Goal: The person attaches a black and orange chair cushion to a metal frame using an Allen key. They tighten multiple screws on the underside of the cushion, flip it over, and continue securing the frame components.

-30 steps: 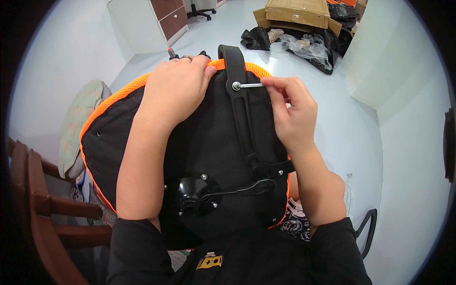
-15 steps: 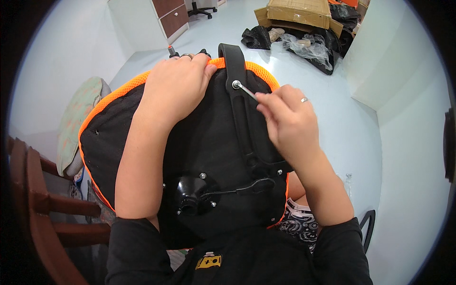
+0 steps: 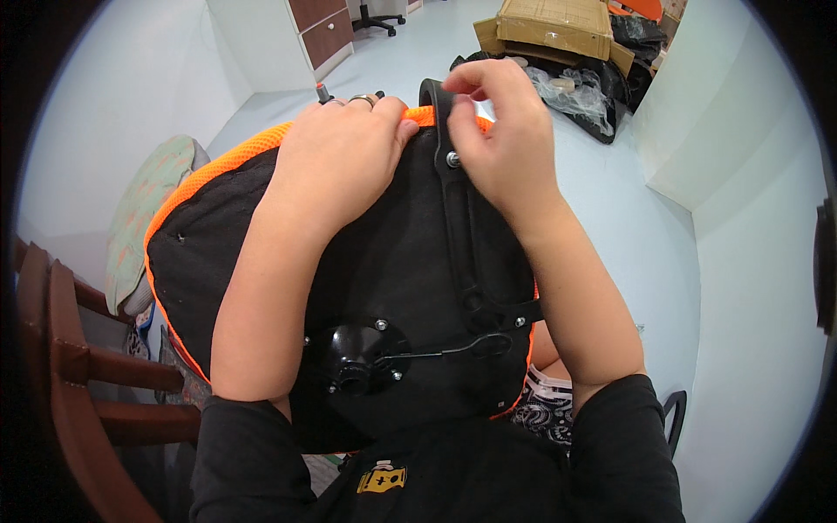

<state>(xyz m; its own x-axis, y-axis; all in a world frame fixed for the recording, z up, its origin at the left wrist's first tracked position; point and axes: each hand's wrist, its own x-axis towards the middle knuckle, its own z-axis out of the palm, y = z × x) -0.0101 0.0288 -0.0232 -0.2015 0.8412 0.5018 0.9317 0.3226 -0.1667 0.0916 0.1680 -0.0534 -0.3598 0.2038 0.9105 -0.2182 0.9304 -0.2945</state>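
Note:
An upturned chair seat (image 3: 392, 235) lies in front of me, its underside black and its edge trimmed in orange mesh. My left hand (image 3: 344, 148) is closed over its far edge, with the fingertips hidden behind it. A black armrest (image 3: 459, 218) runs along the seat's right side, with a silver bolt (image 3: 452, 159) near its far end. My right hand (image 3: 506, 131) is beside the armrest's far curve, just past that bolt. Its fingers are curled, with the thumb bent inward; the hex key is out of sight, so what they hold is hidden.
A black cone-shaped mount (image 3: 353, 357) with a metal lever (image 3: 427, 355) sits on the underside nearer me. Brown wooden rails (image 3: 131, 375) stand at the left. Farther off are a cardboard box (image 3: 555, 30), clear plastic wrap (image 3: 567, 100) and a drawer cabinet (image 3: 324, 39).
My right hand has moved away from me and slightly left, toward the armrest's far curve. The hex key seen in the bolt is no longer visible. My left hand keeps its hold.

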